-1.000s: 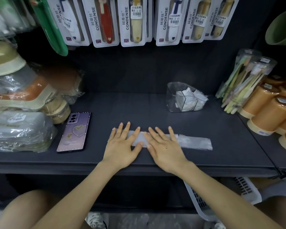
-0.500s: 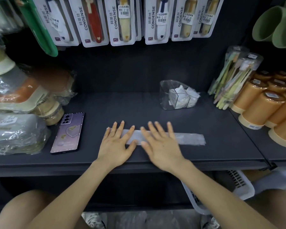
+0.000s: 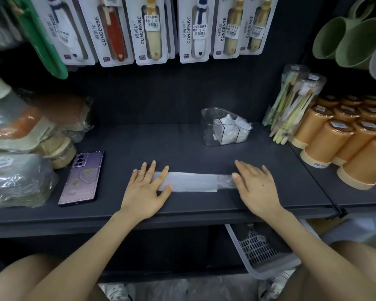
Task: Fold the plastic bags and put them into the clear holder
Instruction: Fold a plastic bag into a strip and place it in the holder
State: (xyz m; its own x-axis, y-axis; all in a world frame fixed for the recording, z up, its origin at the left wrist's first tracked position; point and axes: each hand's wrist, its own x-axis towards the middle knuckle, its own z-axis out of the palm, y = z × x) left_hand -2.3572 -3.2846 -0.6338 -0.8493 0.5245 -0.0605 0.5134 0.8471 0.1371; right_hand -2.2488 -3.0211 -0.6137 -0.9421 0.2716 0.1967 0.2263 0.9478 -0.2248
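A clear plastic bag (image 3: 193,181), folded into a long narrow strip, lies flat on the dark shelf (image 3: 182,148) near its front edge. My left hand (image 3: 147,190) presses flat on the strip's left end, fingers straight and spread. My right hand (image 3: 256,187) lies flat on the strip's right end and covers it. Behind the strip, toward the back right, stands the clear holder (image 3: 211,127) with several folded white bags (image 3: 230,131) inside it.
A purple phone (image 3: 81,178) lies left of my left hand, beside wrapped goods (image 3: 17,174). Orange cups (image 3: 345,144) and a tube of toothbrushes (image 3: 291,105) crowd the right. Carded items (image 3: 152,29) hang at the back. A white basket (image 3: 261,250) sits below the shelf.
My right hand has slid right along the strip from beside the left hand to its right end, flattening it. The left hand has stayed on the left end.
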